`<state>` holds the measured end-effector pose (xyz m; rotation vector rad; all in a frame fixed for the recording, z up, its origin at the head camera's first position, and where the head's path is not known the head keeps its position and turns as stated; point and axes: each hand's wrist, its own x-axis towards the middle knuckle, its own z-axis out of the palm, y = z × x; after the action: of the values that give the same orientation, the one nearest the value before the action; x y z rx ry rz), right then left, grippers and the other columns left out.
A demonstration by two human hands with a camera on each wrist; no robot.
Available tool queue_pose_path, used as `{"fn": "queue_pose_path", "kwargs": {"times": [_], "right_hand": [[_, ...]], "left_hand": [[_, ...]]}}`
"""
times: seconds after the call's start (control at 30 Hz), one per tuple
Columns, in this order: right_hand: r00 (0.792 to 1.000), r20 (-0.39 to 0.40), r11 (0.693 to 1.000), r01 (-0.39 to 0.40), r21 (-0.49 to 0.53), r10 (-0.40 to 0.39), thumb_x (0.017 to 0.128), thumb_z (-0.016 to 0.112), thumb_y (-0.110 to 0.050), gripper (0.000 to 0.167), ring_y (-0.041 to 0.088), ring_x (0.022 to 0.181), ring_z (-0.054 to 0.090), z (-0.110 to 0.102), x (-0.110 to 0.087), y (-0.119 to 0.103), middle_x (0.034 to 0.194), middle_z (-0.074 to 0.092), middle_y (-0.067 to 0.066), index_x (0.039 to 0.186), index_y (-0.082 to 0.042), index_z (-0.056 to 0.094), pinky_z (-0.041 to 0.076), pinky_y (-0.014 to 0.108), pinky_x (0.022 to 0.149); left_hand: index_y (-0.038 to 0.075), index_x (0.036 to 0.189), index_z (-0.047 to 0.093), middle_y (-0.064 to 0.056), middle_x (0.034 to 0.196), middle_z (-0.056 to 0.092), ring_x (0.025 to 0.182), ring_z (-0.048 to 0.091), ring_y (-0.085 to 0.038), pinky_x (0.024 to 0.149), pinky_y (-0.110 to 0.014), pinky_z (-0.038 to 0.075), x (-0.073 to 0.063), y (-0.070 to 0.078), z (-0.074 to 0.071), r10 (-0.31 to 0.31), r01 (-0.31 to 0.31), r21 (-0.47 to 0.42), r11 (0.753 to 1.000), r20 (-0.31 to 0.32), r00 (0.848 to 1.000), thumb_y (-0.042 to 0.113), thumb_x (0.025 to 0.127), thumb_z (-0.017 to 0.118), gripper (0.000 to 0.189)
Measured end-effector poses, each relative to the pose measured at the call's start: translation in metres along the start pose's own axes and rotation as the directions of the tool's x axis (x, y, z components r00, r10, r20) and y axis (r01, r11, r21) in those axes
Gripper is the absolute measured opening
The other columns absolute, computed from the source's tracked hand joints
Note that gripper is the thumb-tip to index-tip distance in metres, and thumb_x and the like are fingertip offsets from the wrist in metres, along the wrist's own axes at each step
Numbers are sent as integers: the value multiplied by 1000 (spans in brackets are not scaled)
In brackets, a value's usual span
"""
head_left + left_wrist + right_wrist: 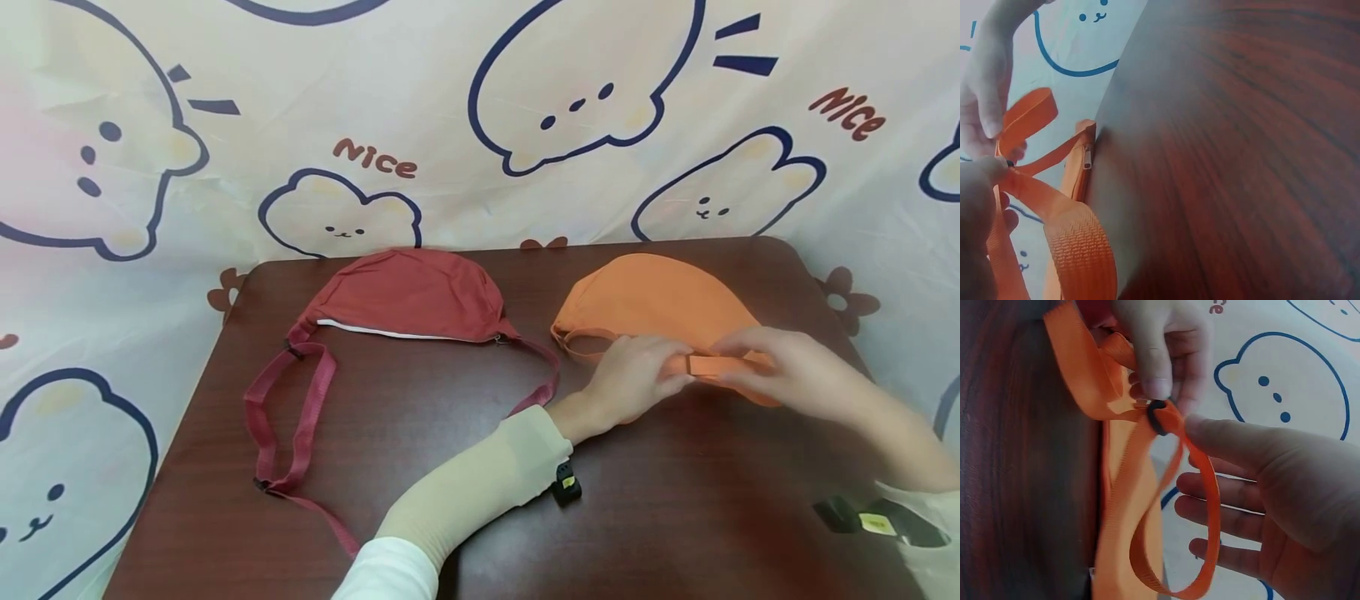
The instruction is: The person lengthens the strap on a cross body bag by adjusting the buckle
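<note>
An orange waist bag [652, 292] lies on the right part of the table, its strap [1122, 494] lifted in front of it. My left hand [633, 375] pinches this strap at a small black slider buckle [1156, 419]. Close beside it, my right hand [795, 371] pinches the webbing between thumb and index finger; its other fingers are spread in the right wrist view. The webbing hangs in a loop below the buckle there. A zipper pull [1088, 157] shows at the bag's end in the left wrist view.
Left of the orange bag lies a red waist bag [412, 292] with a white zipper line. Its dark red strap [258, 417] trails toward the front, partly hidden behind my left arm. The brown table [660, 517] backs onto a cloth [450, 92] printed with cartoon bears.
</note>
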<state>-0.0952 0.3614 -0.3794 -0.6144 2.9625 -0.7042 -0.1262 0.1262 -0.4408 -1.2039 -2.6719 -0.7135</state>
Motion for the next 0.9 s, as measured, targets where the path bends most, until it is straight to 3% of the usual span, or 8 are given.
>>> {"fn": "queue_pose_path", "kwargs": {"times": [0.27,0.57,0.73,0.9], "right_hand": [[999,-39,1000,8,-14,-9,80,89,-21,29,8,81,58,7,0,-2,93,71,-15,107,-23,78,51,18,74],[982,-144,990,112,-86,-124,69,94,-13,38,11,84,60,3,-9,7,95,74,-4,103,-13,78,41,6,81],[987,-126,992,83,-90,-94,71,94,-15,35,13,84,62,3,-10,5,95,74,-2,103,-12,78,42,6,79],[995,-93,997,24,-68,-30,75,92,-18,33,16,86,63,3,-11,2,97,75,-1,104,-12,78,42,6,79]], "left_hand": [[21,126,70,10,122,69,113,61,-3,95,-23,45,0,-3,-3,4,-5,-32,999,-29,1000,42,97,69,36],[20,123,71,10,119,70,109,63,-3,91,-22,46,-2,-9,-3,7,-7,-2,1000,-52,999,39,95,71,34],[23,127,68,12,122,68,113,60,-3,91,-26,45,-3,-10,-3,-38,38,-2,999,1,999,41,97,68,35],[23,128,68,12,122,68,113,60,-3,90,-26,44,-4,-12,-1,-40,40,0,999,19,999,42,98,67,36]]}}
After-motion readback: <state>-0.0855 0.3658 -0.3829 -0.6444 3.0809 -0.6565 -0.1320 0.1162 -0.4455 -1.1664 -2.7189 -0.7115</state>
